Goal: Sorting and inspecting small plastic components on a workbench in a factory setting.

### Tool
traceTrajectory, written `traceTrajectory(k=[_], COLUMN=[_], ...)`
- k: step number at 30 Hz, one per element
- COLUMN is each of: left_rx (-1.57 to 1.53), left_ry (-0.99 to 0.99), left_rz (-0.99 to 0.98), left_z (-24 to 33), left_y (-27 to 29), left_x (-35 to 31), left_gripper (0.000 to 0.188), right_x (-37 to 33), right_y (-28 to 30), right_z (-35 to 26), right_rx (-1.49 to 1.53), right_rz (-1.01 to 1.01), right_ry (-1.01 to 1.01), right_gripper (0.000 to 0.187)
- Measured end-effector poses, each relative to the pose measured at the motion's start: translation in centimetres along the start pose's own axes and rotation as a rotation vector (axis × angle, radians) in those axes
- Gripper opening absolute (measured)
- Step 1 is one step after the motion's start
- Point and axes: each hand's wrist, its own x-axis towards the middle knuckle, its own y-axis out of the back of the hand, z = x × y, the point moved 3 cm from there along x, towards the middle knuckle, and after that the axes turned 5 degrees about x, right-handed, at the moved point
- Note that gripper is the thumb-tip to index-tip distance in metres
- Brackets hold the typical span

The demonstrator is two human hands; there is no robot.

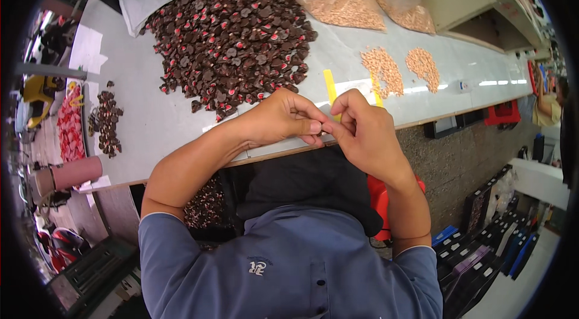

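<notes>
Above the front edge of the grey table (241,156), my two hands meet fingertip to fingertip. My left hand (280,117) is closed in a pinch, thumb against the fingers. My right hand (365,132) pinches at the same spot, its index finger bent. Whatever lies between the fingertips is tiny and mostly covered, so its kind cannot be told. Just beyond my left hand spreads a large heap of small dark brown parts (235,35), many with red and white spots. To the right of my hands lie two small piles of peach-coloured pieces, a nearer one (383,71) and a farther one (423,68).
Two clear plastic bags of peach-coloured pieces, one (344,5) beside another (407,8), stand at the back near a beige box (488,2). Yellow tape (330,86) marks the table. A smaller dark pile (108,126) and a pink cylinder (78,173) are at left. Black crates (488,258) stand lower right.
</notes>
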Motion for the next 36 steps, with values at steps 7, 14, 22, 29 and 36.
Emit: traceTrajectory(k=[7,14,22,29,36], left_rx=[0.013,0.056,0.651,1.47,1.652], left_ry=[-0.01,-0.093,-0.423,0.112,0.169], left_rz=[0.02,0.064,0.866,1.68,1.886], left_z=[1.3,2.9,4.5,-3.5,-3.3], left_y=[-0.2,0.0,4.5,12.4,14.4], left_x=[0.0,-2.6,-11.5,-26.0,-27.4], left_gripper=[0.024,0.03,0.04,0.037,0.031], right_x=[-2.9,-2.2,-2.6,-1.4,-1.5], right_y=[3.7,6.5,7.6,7.2,7.1], right_z=[4.6,9.9,15.1,14.7,14.6], right_rx=[0.357,0.088,0.004,0.028,0.021], right_rz=[0.788,0.978,0.953,0.904,0.901], right_ry=[0.089,0.139,0.14,0.175,0.164], right_gripper=[0.006,0.014,0.02,0.019,0.019])
